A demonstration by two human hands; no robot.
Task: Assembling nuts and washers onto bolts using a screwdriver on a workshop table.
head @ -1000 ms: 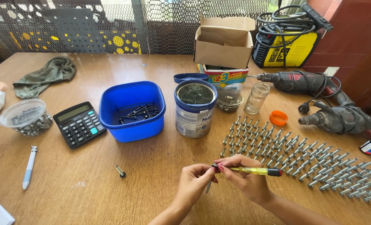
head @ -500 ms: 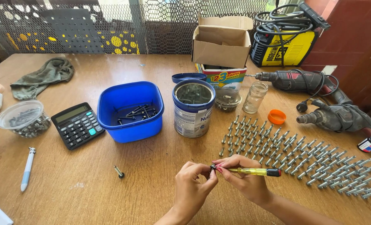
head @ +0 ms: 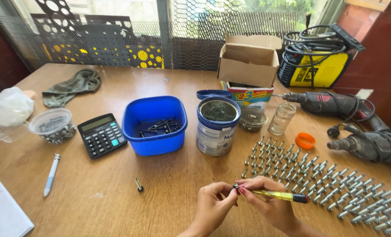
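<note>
A yellow screwdriver (head: 279, 195) is gripped by the right hand (head: 270, 204); a small bolt (head: 235, 187) is pinched by the left hand (head: 211, 207) near the table's (head: 94, 206) front edge.

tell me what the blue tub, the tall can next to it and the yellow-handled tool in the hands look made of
Blue tub: looks like glossy moulded plastic, with an even colour and rounded corners. Tall can: likely tin-plated metal, with a shiny silver inside and rim. Yellow-handled tool, held by the right hand: translucent plastic handle with a dark end; its tip is hidden by the fingers.
</note>
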